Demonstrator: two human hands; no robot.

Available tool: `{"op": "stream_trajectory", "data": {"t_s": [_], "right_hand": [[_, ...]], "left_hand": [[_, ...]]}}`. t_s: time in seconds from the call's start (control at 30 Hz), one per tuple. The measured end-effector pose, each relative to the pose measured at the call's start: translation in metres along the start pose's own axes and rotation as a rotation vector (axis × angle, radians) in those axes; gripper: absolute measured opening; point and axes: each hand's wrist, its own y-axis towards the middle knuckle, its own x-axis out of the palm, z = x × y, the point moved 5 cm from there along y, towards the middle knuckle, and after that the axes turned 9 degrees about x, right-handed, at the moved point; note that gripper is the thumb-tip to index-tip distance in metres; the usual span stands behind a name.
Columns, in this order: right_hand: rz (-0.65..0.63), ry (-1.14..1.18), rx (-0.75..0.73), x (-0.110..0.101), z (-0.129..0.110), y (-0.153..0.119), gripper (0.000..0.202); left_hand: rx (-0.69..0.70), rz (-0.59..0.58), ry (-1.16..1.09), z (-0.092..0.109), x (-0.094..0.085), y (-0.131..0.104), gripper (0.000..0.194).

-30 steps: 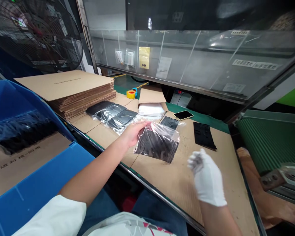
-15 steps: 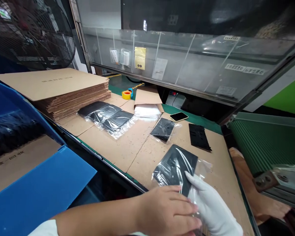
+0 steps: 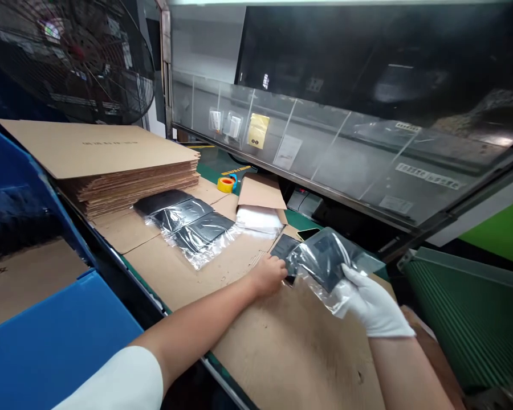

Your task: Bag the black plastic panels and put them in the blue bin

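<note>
Farther fwd over cardboard-lined table [image 3: 282, 353] now: bagged blk panel [image 3: 322, 259].
Gloved R hand [image 3: 370, 299] clamps its side, thumb on top; bare L hand [image 3: 268, 276], fingers curled, is at 2nd bagged pc [image 3: 284, 246], can't tell if gripping.

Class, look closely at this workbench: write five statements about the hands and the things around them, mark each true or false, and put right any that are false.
1. The right hand wears a white glove. True.
2. The left hand is gloved too. False: it is bare.
3. The right hand holds a clear bag with a dark flat piece inside. True.
4. The yellow tape roll rests on top of the cardboard stack. False: it sits apart from the stack, to its right in the view.
5. A large fan shows at the upper left. True.
</note>
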Motion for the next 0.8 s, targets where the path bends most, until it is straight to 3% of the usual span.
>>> {"op": "stream_trajectory", "data": {"t_s": [0.1,0.2,0.37,0.6,0.8], "right_hand": [[-0.040,0.101,0.273,0.020,0.021,0.037,0.007],[-0.025,0.082,0.346,0.031,0.041,0.061,0.009],[-0.028,0.038,0.374,0.035,0.062,0.081,0.008],[-0.046,-0.034,0.361,0.028,0.073,0.095,0.007],[-0.004,-0.118,0.312,0.021,0.081,0.110,0.018]], "left_hand": [[0.069,0.013,0.024,0.005,0.006,-0.004,0.013],[0.087,-0.017,0.007,0.007,0.010,-0.007,0.013],[0.063,-0.088,-0.058,0.007,0.011,-0.010,0.019],[-0.018,-0.129,-0.134,0.012,0.009,-0.014,0.017],[-0.067,-0.211,-0.145,0.019,0.004,-0.017,0.016]]}}
